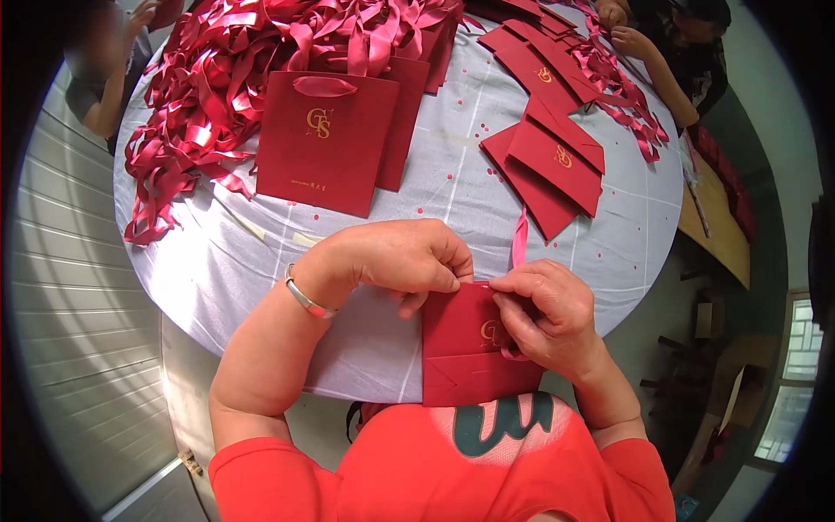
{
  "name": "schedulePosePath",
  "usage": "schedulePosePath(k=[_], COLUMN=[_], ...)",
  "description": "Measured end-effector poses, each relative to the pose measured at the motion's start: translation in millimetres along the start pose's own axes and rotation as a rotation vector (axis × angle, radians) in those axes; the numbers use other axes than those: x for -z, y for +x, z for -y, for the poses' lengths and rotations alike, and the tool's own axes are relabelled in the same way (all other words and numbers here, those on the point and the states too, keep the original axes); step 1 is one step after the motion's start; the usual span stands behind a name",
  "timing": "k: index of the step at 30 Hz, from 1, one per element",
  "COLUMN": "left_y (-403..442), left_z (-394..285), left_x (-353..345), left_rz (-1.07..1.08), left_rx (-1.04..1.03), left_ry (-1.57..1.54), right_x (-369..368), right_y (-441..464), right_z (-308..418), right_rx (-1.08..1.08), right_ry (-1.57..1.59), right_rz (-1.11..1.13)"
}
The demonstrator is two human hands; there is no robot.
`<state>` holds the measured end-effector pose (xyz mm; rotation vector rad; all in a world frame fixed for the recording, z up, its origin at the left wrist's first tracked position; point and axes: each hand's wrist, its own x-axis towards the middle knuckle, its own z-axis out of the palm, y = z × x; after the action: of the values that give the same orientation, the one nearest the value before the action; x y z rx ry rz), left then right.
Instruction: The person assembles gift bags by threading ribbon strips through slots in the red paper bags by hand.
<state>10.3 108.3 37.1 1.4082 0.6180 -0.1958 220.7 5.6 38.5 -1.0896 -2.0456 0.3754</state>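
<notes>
A flat red paper gift bag (457,335) with gold lettering lies at the table's near edge, against my shirt. My left hand (409,261) pinches its top edge near the left corner. At the top right of the same bag, my right hand (550,315) is closed with thumb and finger together on a pink ribbon (520,241). One length of ribbon rises beyond the hand, and another shows below the fingers. The exact spot where the ribbon meets the bag is hidden by my fingertips.
Red gift bags (326,143) with ribbon handles lie at the back left beside a large heap of ribbons (209,96). More flat bags (557,161) overlap on the right. Small red dots are scattered over the white tablecloth (348,357). Two other people sit across the table.
</notes>
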Motion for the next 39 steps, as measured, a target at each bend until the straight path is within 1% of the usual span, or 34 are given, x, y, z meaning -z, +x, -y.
schedulePosePath(k=[5, 10, 23, 25, 26, 28, 34, 38, 39], left_y=[0, -1, -1, 0, 1, 1, 2, 4, 5], left_z=[-3, -5, -8, -7, -7, -7, -6, -5, -5], left_x=[-2, -3, -8, -9, -10, -11, -13, -11, -12], left_rz=[-0.039, -0.065, -0.122, -0.152, -0.153, -0.175, -0.191, -0.187, -0.199], left_rx=[0.017, 0.033, 0.036, 0.003, 0.002, 0.01, 0.022, 0.065, 0.068], left_ry=[0.006, 0.004, -0.007, -0.043, -0.043, -0.041, 0.024, 0.06, 0.068], right_x=[-2, -6, -12, -14, -15, -18, -20, -20, -20], right_y=[-2, -2, -1, -1, -1, 0, 10, 20, 22], right_z=[2, 1, 8, 12, 15, 22, 29, 24, 18], right_rx=[0.019, 0.089, 0.087, 0.083, 0.085, 0.086, 0.05, -0.001, -0.057], right_ry=[-0.048, -0.108, -0.202, -0.306, -0.306, -0.417, -0.469, -0.367, -0.32], right_rz=[0.039, 0.067, 0.108, 0.126, 0.126, 0.173, 0.272, 0.31, 0.345])
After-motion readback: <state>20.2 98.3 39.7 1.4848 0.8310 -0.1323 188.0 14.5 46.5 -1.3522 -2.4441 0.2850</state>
